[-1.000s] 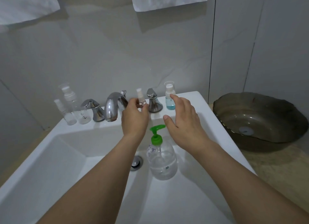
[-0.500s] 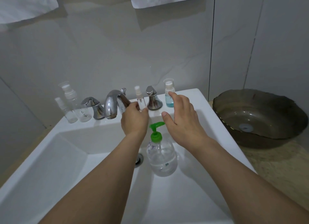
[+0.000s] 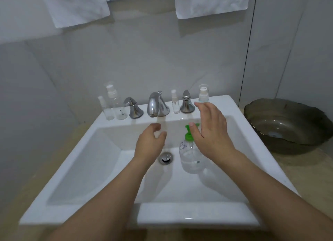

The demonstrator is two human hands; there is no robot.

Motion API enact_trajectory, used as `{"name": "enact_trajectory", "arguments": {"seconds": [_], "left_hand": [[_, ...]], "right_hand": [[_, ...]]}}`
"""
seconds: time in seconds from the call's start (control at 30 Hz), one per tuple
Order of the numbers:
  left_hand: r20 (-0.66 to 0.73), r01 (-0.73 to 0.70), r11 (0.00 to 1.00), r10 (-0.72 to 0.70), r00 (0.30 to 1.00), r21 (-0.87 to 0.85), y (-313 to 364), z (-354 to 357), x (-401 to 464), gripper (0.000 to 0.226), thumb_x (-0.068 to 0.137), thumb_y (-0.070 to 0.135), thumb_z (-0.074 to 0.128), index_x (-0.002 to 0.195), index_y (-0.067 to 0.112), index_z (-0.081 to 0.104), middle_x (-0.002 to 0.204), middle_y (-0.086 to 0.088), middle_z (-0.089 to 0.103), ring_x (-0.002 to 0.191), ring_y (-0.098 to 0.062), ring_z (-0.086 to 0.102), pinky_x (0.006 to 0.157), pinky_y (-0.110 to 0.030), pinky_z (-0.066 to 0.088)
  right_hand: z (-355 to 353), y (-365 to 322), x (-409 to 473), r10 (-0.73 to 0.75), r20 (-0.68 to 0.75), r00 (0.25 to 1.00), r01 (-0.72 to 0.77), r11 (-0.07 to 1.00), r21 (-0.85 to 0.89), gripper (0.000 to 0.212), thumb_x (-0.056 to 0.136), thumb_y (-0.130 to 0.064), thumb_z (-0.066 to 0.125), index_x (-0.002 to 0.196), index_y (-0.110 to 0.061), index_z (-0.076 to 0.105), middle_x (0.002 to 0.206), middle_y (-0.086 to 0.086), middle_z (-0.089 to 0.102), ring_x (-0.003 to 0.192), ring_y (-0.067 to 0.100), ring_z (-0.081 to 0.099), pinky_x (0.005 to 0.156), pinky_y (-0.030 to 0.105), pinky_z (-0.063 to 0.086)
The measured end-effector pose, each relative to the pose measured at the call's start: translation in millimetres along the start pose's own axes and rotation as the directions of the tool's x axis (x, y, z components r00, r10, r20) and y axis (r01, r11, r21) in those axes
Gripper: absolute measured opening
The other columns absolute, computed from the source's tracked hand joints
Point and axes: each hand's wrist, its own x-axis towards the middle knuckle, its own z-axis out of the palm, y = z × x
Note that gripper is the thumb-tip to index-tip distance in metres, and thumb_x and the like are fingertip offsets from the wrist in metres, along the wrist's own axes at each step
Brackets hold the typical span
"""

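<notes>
Left hand [image 3: 150, 143] hovers over sink [image 3: 180, 217] middle, grip loose, empty. Right hand [image 3: 210, 132] above pump bottle [image 3: 191, 158], grip wide, fingertips near back-right rim.

A beige bench [image 3: 306, 170] carried a white sink [image 3: 180, 218] and, at its right, a dark glass bowl [image 3: 288, 125]. On the sink's back ledge stood two clear bottles [image 3: 118, 107], the tap [image 3: 156, 104], a small spray bottle [image 3: 175, 104] and a capped bottle [image 3: 203, 94], seemingly blue-filled. A pump bottle [image 3: 191, 158] stood in the basin.

Left of the faucet [image 3: 157, 104]: left handle [image 3: 133, 109], then tall bottle [image 3: 116, 105] and short bottle [image 3: 106, 109], both clear. Right of it: right handle [image 3: 186, 104]. Just below, drain [image 3: 166, 158] in the white sink [image 3: 180, 217]. Far right, dark bowl [image 3: 288, 125]. High above, left towel [image 3: 77, 8] and right towel [image 3: 210, 3].
</notes>
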Motion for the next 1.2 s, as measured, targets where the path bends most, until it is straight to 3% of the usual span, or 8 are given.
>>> {"name": "enact_trajectory", "arguments": {"seconds": [0.13,0.3,0.43,0.63,0.7,0.8,1.0,1.2], "left_hand": [[0.066,0.052,0.998,-0.054,0.996,0.027,-13,-26,-15,0.032,0.098,0.028,0.057,0.129,0.021,0.058,0.131,0.006,0.061,0.111,-0.023,0.065,0.098,-0.050,0.053],[0.053,0.096,0.995,-0.096,0.994,0.013,-29,-54,-23,0.030,0.098,0.026,0.059,0.126,0.017,0.061,0.126,0.001,0.063,0.111,-0.024,0.063,0.099,-0.048,0.052],[0.027,0.099,0.995,-0.099,0.995,0.025,-45,-78,-23,0.031,0.097,0.027,0.060,0.127,0.017,0.061,0.125,0.002,0.063,0.111,-0.022,0.063,0.098,-0.047,0.053],[-0.151,0.086,0.996,-0.081,0.985,0.025,-61,-113,2,0.036,0.095,0.029,0.061,0.129,0.020,0.058,0.129,0.005,0.063,0.110,-0.023,0.064,0.095,-0.048,0.054],[-0.239,0.038,0.998,-0.024,0.971,0.053,-57,-123,16,0.038,0.095,0.027,0.061,0.133,0.019,0.056,0.132,0.005,0.062,0.117,-0.021,0.060,0.100,-0.038,0.049],[-0.339,-0.057,0.990,0.097,0.936,0.126,-45,-133,40,0.043,0.096,0.024,0.060,0.137,0.017,0.051,0.135,0.004,0.060,0.124,-0.020,0.055,0.092,-0.026,0.037],[-0.428,-0.163,0.980,0.196,0.882,0.112,-22,-127,86,0.062,0.096,0.028,0.060,0.150,0.018,0.033,0.151,-0.001,0.046,0.133,-0.024,0.048,0.100,-0.032,0.038],[-0.472,-0.067,0.985,0.135,0.871,0.160,-13,-113,117,0.068,0.096,0.031,0.058,0.153,0.019,0.024,0.142,-0.005,0.055,0.122,-0.032,0.056,0.088,-0.037,0.042]], "right_hand": [[5,-22,-18,0.033,0.122,0.992,-0.028,0.999,-0.041,0.055,0.096,-0.032,0.048,0.147,-0.019,0.030,0.147,0.003,0.030,0.138,0.022,0.024,0.116,0.037,0.015],[24,-58,-31,0.020,0.219,0.976,-0.024,1.000,0.012,0.050,0.097,-0.031,0.049,0.143,-0.017,0.038,0.143,0.001,0.034,0.134,0.020,0.029,0.112,0.032,0.019],[46,-91,-23,0.046,0.272,0.961,-0.075,0.993,0.096,0.047,0.097,-0.031,0.049,0.140,-0.016,0.041,0.141,0.002,0.036,0.130,0.023,0.037,0.110,0.036,0.028],[89,-125,-3,0.067,0.312,0.948,-0.132,0.972,0.194,0.047,0.097,-0.030,0.047,0.142,-0.016,0.039,0.143,0.001,0.036,0.130,0.021,0.038,0.111,0.036,0.028],[101,-130,3,0.087,0.304,0.949,-0.161,0.960,0.228,0.047,0.098,-0.030,0.046,0.142,-0.016,0.039,0.144,0.001,0.037,0.131,0.021,0.038,0.111,0.035,0.029],[115,-130,10,0.118,0.309,0.944,-0.204,0.944,0.260,0.047,0.099,-0.031,0.044,0.144,-0.017,0.037,0.146,0.001,0.036,0.132,0.021,0.038,0.111,0.035,0.028],[118,-115,16,0.147,0.291,0.946,-0.232,0.931,0.284,0.046,0.098,-0.029,0.045,0.142,-0.019,0.037,0.143,0.002,0.038,0.129,0.021,0.041,0.110,0.038,0.031],[124,-112,16,0.107,0.323,0.941,-0.195,0.947,0.254,0.048,0.098,-0.027,0.046,0.143,-0.016,0.036,0.143,0.004,0.038,0.128,0.023,0.042,0.109,0.038,0.032]]}}
